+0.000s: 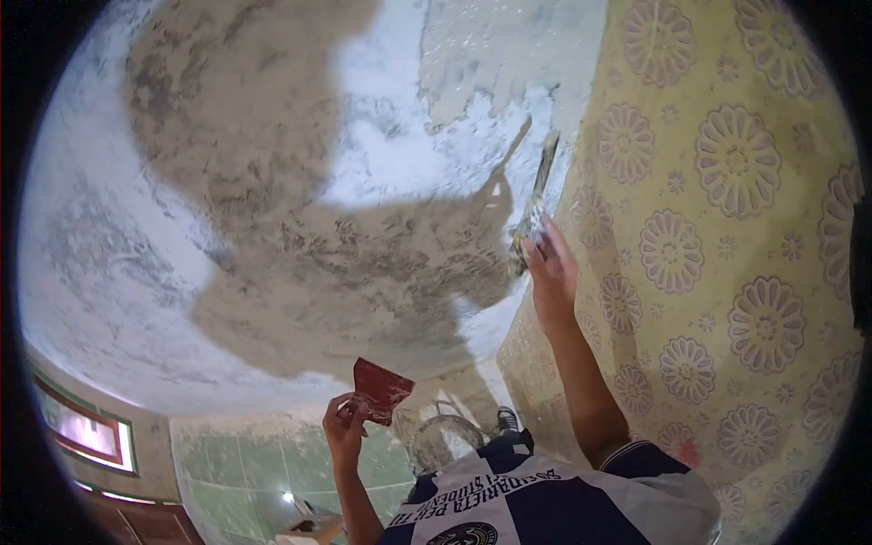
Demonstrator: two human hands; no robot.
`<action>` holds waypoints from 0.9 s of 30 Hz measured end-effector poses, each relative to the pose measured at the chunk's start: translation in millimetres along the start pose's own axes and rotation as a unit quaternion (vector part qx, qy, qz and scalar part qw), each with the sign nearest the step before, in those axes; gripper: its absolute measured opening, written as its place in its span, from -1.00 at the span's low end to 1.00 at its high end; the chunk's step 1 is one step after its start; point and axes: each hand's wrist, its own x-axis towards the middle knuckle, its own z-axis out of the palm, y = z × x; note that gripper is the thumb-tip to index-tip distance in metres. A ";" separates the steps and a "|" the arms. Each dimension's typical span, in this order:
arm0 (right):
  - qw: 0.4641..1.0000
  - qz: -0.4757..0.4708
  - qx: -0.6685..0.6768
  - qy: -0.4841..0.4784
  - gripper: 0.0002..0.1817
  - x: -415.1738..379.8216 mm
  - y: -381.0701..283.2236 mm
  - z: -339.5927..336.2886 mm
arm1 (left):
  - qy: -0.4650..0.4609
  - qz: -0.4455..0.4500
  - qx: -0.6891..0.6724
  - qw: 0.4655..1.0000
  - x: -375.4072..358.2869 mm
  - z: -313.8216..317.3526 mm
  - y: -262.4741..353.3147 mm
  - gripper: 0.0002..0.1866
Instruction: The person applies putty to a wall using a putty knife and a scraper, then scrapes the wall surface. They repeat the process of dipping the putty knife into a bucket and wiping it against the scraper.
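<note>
My right hand [551, 265] is raised and closed around the handle of a putty knife [538, 200], caked with plaster, whose blade lies near the rough wall beside the patterned strip. Lower down, my left hand [345, 427] grips a dark red flat scraper [381, 391] by its edge, held away from the wall. The plastered wall [381, 154] shows bright white patches, and the arm's shadow falls across it.
Yellow wall covering with flower shapes [738, 162] runs down the right. Below stand a bucket [445, 440], green tiles [236, 468] and, at far left, a red-framed window [86, 427]. A wooden item [318, 529] lies at the bottom.
</note>
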 end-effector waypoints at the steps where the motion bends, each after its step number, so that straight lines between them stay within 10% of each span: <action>1: 1.000 -0.005 0.004 0.007 -0.34 11.2 -6.7 2.4 | -0.004 0.007 0.005 1.000 0.6 0.2 2.2 -0.68; 7: 0.973 -0.103 -0.190 0.080 -0.36 60.8 -20.0 8.0 | 0.019 0.018 -0.029 0.999 -2.9 12.3 17.6 -0.69; 27: 0.967 -0.090 -0.218 0.102 -0.30 70.5 12.4 4.4 | 0.026 0.002 0.004 1.000 -4.2 8.7 8.5 -0.68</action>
